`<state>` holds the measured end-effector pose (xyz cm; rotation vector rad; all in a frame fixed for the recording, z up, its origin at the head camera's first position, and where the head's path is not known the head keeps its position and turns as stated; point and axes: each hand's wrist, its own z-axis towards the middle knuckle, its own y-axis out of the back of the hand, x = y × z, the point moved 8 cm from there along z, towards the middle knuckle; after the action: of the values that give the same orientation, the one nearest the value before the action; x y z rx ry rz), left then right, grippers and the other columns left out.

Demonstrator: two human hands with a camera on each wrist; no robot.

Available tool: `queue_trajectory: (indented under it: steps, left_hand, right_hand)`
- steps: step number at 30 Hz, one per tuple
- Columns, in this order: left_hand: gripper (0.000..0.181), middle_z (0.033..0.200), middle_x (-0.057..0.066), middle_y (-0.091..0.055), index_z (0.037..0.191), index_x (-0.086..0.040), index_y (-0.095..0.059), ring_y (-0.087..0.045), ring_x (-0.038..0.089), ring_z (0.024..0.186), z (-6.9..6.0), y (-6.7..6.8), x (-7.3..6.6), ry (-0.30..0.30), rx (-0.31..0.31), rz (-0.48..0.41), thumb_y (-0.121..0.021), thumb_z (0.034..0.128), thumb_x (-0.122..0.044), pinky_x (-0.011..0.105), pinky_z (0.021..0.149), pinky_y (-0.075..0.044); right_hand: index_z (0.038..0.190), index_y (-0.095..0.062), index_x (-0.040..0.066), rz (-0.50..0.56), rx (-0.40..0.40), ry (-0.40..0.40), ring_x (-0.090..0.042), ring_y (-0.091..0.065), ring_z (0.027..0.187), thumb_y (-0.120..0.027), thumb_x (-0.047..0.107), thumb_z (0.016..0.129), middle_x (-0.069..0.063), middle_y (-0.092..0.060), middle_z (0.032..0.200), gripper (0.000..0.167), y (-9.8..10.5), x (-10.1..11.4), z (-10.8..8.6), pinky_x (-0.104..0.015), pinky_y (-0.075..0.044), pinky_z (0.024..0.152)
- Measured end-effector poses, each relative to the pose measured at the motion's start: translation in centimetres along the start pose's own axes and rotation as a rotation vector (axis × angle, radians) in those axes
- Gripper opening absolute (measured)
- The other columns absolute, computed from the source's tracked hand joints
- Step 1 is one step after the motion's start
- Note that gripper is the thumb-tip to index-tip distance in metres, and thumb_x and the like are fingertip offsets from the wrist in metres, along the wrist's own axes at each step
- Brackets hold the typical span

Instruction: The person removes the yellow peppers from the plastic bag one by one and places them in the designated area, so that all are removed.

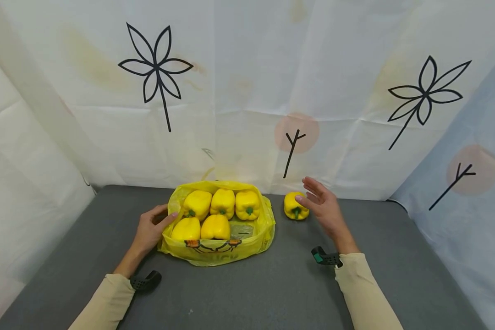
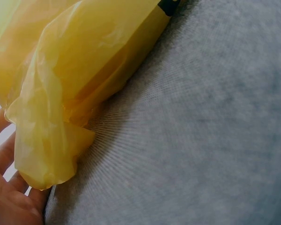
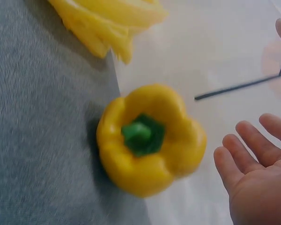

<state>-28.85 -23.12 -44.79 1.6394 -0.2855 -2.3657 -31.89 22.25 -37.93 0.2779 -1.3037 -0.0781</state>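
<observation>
A yellow plastic bag (image 1: 268, 229) stands wide open on the grey table, with several yellow bell peppers (image 1: 222, 201) inside in two rows. At its left side my left hand (image 1: 150, 229) holds the rim, thumb over the edge and fingers outside; in the left wrist view those fingers (image 2: 4, 154) are partly hidden by the crumpled plastic. One more yellow bell pepper (image 1: 295, 206) sits on the table right of the bag, its green stem towards me. Just beside it my right hand (image 1: 323, 208) is raised with fingers extended, apart from the pepper (image 3: 150, 140) in the right wrist view.
The grey table (image 1: 247, 293) ends at the back against a white sheet (image 1: 239, 91) printed with flowers and twigs. More sheeting (image 1: 478, 220) hangs at the right and left sides. A dark band (image 1: 326, 256) is worn on each wrist.
</observation>
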Motion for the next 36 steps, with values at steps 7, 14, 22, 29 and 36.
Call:
queue_trajectory:
  steps: [7, 14, 22, 29, 36]
  left_hand:
    - [0.039, 0.126, 0.024, -0.063, 0.136, 0.004, -0.061, -0.061, -0.003, 0.098, 0.3, -0.1, 0.0, 0.010, 0.006, 0.007, -0.065, 0.1002, -0.009, 0.015, 0.079, -0.052]
    - [0.040, 0.127, 0.024, -0.063, 0.137, 0.005, -0.060, -0.060, -0.002, 0.099, 0.2, -0.2, 0.6, 0.022, 0.008, 0.033, -0.065, 0.1006, -0.009, 0.014, 0.080, -0.051]
    - [0.039, 0.127, 0.024, -0.063, 0.137, 0.005, -0.060, -0.060, -0.004, 0.098, -0.1, -0.2, 0.5, 0.024, 0.010, 0.034, -0.064, 0.1007, -0.009, 0.015, 0.079, -0.052]
    - [0.040, 0.127, 0.023, -0.063, 0.138, 0.004, -0.060, -0.060, -0.004, 0.099, -0.2, -0.2, 0.1, 0.010, 0.010, 0.024, -0.064, 0.1007, -0.010, 0.015, 0.080, -0.052]
    - [0.040, 0.127, 0.024, -0.063, 0.137, 0.004, -0.061, -0.062, 0.002, 0.102, 0.0, -0.1, 0.0, 0.016, 0.002, 0.006, -0.065, 0.1012, -0.015, 0.015, 0.081, -0.052]
  right_hand:
    - [0.157, -0.034, 0.002, -0.063, 0.080, 0.005, -0.036, -0.032, 0.147, -0.073, 0.018, 0.096, -0.014, -0.037, 0.159, 0.074, -2.0, 1.5, 0.1, -0.055, -0.029, 0.116]
    - [0.157, -0.037, 0.006, -0.108, 0.172, 0.031, -0.032, -0.035, 0.146, -0.075, 0.021, 0.095, -0.013, -0.041, 0.157, 0.075, -4.3, 2.6, 0.0, -0.054, -0.029, 0.117]
    - [0.155, -0.041, 0.007, -0.091, 0.267, 0.065, -0.038, -0.044, 0.139, -0.075, 0.019, 0.095, -0.017, -0.047, 0.151, 0.071, -6.9, 3.6, -0.1, -0.054, -0.034, 0.114]
    - [0.154, -0.041, 0.006, 0.010, 0.372, 0.061, -0.041, -0.045, 0.137, -0.074, 0.016, 0.095, -0.024, -0.046, 0.149, 0.068, -9.6, 4.1, -0.1, -0.059, -0.034, 0.112]
    - [0.153, -0.043, 0.005, 0.015, 0.451, 0.073, -0.041, -0.046, 0.136, -0.074, 0.018, 0.095, -0.021, -0.048, 0.149, 0.067, -12.1, 4.3, -0.1, -0.055, -0.037, 0.112]
